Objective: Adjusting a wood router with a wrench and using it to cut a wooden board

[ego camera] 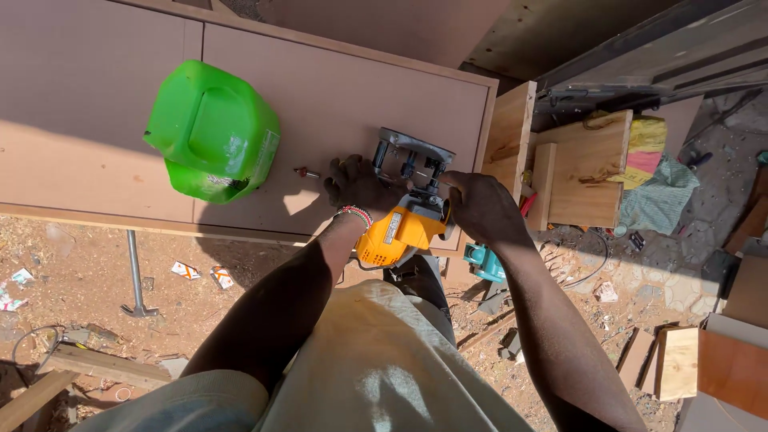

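Green plastic jug (pixel 212 132) lay on its side on the brown board (pixel 96 152), left of a small router bit (pixel 304 172). Next, the left hand (pixel 354 184) was clamped on the near side of the yellow router (pixel 404 216), near the board's front right edge; the right hand (pixel 478 204) gripped its other side. Its long axis ran away from the person, base pointing outward. Steady, even pressure from both hands would probably serve best.

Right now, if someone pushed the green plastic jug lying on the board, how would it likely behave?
The green jug lies on a broad flat side on the board, so it would probably slide rather than roll. Its thin plastic walls suggest it is light unless full; contents cannot be seen. It looks unlikely to break.
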